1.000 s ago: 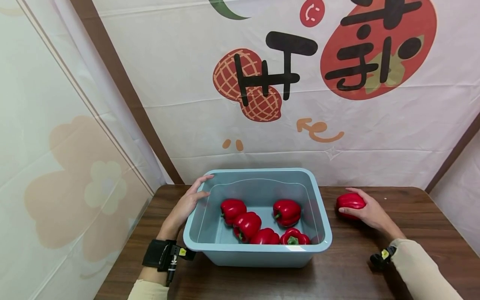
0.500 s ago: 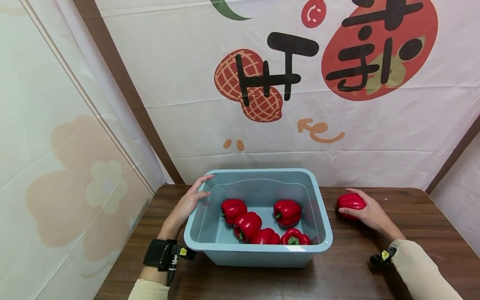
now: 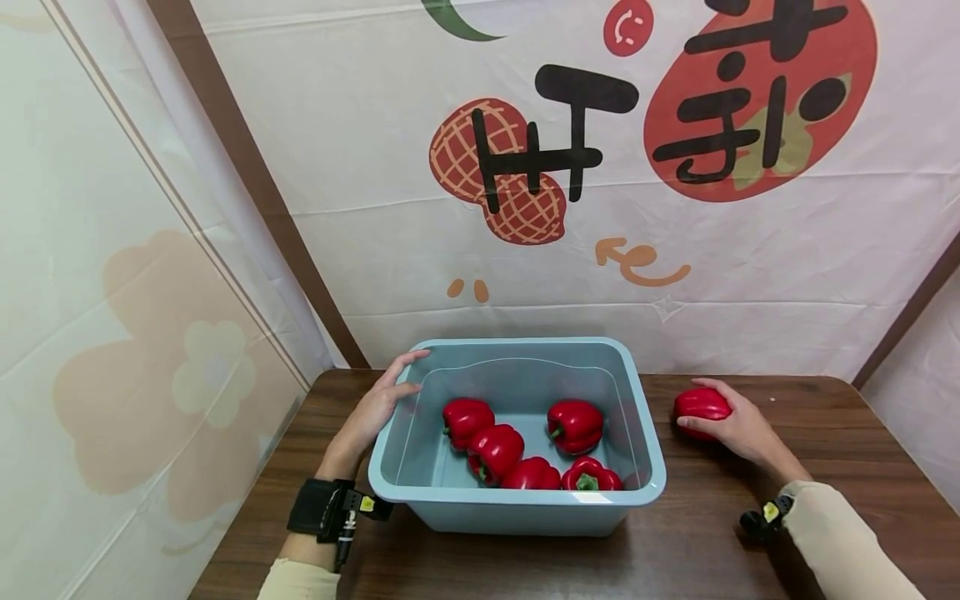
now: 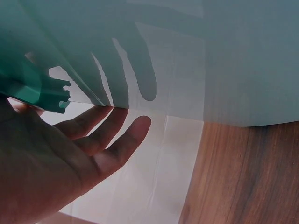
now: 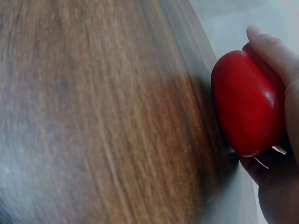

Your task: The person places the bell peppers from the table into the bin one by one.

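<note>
At the light blue plastic bin [image 3: 517,518], my left hand [image 3: 372,410] holds the left rim, with thumb and index finger over the edge. In the left wrist view the other fingers [image 4: 117,144] lie against or close to the bin's outer wall. Inside the bin are several red bell peppers, one at the back left [image 3: 467,419], another at the right [image 3: 575,426]. To the right of the bin, my right hand [image 3: 742,427] grips a red bell pepper [image 3: 701,411] at the table, thumb on the near side and fingers round the far side.
The brown wood-grain table [image 3: 720,550] bears the bin. Right behind it hangs a white printed cloth [image 3: 375,250], and another cloth panel [image 3: 150,358] closes off the left side. The bin's back edge is close to the rear cloth.
</note>
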Demonstrator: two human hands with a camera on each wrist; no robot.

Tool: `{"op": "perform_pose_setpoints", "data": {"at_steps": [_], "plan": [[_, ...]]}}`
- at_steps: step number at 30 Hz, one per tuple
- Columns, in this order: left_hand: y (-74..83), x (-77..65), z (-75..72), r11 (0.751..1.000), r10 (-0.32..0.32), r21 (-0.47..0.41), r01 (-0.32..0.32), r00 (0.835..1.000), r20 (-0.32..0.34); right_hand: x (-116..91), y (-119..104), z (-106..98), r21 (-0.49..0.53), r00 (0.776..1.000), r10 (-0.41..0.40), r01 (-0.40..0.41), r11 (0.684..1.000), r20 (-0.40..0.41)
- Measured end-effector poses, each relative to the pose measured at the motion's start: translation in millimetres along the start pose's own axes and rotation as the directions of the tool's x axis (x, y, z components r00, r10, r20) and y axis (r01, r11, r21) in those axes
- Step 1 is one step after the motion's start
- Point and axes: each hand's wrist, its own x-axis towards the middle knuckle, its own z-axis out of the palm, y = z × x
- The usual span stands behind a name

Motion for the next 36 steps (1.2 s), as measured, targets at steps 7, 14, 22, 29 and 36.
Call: {"op": "perform_pose_setpoints", "data": {"at_steps": [7, 14, 22, 29, 36], "plan": [[-0.5, 0.3, 0.3, 1.000, 0.006, -0.005, -0.006, 1.000, -0.001, -0.7, -0.1, 0.7, -0.016, 1.000, -0.001, 0.001, 1.000, -0.002], [0.1, -0.1, 1.0, 1.000, 0.007, -0.010, -0.007, 1.000, -0.004, -2.0, -1.8, 0.8, -0.017, 1.000, -0.003, 0.002, 1.000, -0.011], [0.1, -0.5, 1.0, 1.000, 0.008, -0.014, -0.008, 1.000, -0.008, -1.2, -2.7, -0.2, -0.014, 1.000, -0.015, 0.014, 1.000, -0.025], [0.6, -0.8, 1.2, 1.000, 0.011, -0.019, -0.011, 1.000, -0.008, -1.1, -4.4, -3.0, -0.025, 0.999, -0.027, 0.027, 0.999, -0.025], [0.7, -0.9, 0.4, 1.000, 0.018, -0.018, -0.018, 1.000, -0.007, -2.6, -12.7, -5.3, -0.031, 0.999, -0.039, 0.038, 0.999, -0.026]]}}
